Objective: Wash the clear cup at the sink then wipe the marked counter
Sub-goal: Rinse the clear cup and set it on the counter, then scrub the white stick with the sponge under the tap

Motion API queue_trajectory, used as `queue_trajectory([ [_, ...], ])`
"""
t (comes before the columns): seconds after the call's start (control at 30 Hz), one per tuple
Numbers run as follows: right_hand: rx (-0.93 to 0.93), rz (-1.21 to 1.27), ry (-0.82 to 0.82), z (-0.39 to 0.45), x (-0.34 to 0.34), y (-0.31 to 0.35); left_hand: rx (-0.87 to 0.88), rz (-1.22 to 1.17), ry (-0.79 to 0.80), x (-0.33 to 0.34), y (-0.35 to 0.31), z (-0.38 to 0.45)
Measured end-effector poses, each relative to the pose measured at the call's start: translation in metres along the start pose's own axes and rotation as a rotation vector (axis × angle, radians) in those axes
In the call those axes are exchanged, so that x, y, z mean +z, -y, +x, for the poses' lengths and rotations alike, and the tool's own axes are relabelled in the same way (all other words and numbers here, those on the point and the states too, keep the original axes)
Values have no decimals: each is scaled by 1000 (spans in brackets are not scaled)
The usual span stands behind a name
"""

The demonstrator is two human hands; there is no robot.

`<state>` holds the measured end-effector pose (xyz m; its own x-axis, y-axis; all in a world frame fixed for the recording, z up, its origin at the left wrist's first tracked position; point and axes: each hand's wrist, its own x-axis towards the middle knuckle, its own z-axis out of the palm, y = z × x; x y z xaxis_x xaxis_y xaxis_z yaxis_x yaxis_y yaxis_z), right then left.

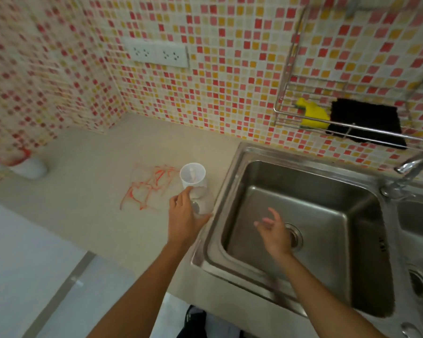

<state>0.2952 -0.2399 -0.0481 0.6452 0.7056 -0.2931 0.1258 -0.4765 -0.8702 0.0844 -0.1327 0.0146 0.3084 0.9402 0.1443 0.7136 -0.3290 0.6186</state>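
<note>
at the far left a white container (pixel 29 167) stands on the counter (pixel 88 215) by the tiled wall. right of it, red scribbles (pixel 149 186) mark the counter. just right of the marks stands the clear cup (pixel 194 184), upright, near the sink's left rim. the left hand (pixel 185 215) grips the cup low on its side, fingers curled round it, thumb on the near wall. to the right, the sink (pixel 303 181) holds nothing but its drain (pixel 294 236). the right hand (pixel 275 231) hovers over the basin, fingers loosely spread and slightly bent, holding nothing. on the far right wall a wire rack (pixel 303 118) carries a yellow sponge (pixel 313 114) and a black pad (pixel 366 121); the tap (pixel 408 167) sits below it.
</note>
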Motion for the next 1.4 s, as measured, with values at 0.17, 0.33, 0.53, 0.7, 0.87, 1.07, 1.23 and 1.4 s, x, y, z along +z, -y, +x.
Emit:
queue_trajectory([
  [0.17, -120, -5, 115, 23, 54, 63, -41, -81, 13, -18, 35, 11],
  [0.33, -254, -64, 170, 38, 103, 100, -79, -151, 107, -20, 66, 25],
  [0.53, -330, -149, 219, 50, 138, 113, -108, -168, 218, -22, 87, 28],
  [0.7, -336, -130, 200, 54, 148, 115, -68, -101, 230, -36, 92, 33],
  [0.87, -335, -160, 168, 54, 155, 120, 203, -43, 106, -49, 86, 81],
  [1.07, -300, -153, 151, 55, 163, 130, 471, 169, 258, -39, 58, 149],
  [1.23, -265, -194, 147, 60, 168, 128, 558, 251, 306, -33, 52, 168],
  [1.4, -276, -207, 98, 57, 171, 127, 598, 294, 340, -32, 48, 169],
])
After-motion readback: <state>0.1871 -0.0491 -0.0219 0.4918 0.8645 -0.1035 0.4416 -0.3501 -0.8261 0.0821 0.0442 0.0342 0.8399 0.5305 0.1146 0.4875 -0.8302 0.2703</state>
